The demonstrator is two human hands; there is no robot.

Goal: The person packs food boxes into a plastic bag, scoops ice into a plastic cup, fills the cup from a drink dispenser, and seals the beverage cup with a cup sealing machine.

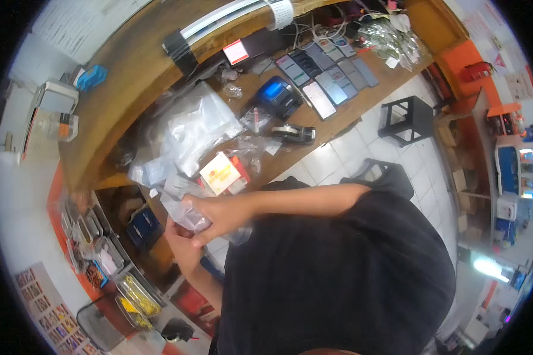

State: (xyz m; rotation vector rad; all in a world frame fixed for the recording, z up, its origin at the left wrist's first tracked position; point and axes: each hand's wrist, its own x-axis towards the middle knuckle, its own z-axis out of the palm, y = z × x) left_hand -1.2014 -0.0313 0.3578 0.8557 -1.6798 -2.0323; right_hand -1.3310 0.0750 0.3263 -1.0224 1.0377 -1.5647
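Observation:
A crumpled clear plastic bag (189,216) is bunched between my two hands at the edge of the wooden counter. My right hand (222,214) reaches across from the right, its fingers closed over the plastic. Below it, my left hand (185,245) cups the same bag, with its fingers partly hidden. What the bag contains, if anything, I cannot make out. Just beyond my right hand lies a cream and red box (220,173). A large heap of clear plastic bags (192,121) spreads over the counter behind the box.
A black tape dispenser (294,134) and a blue-black device (278,94) stand farther right. Several phones (331,86) lie in rows beyond them. Black stools (405,120) stand on the tiled floor. Trays of small items (137,296) sit at lower left.

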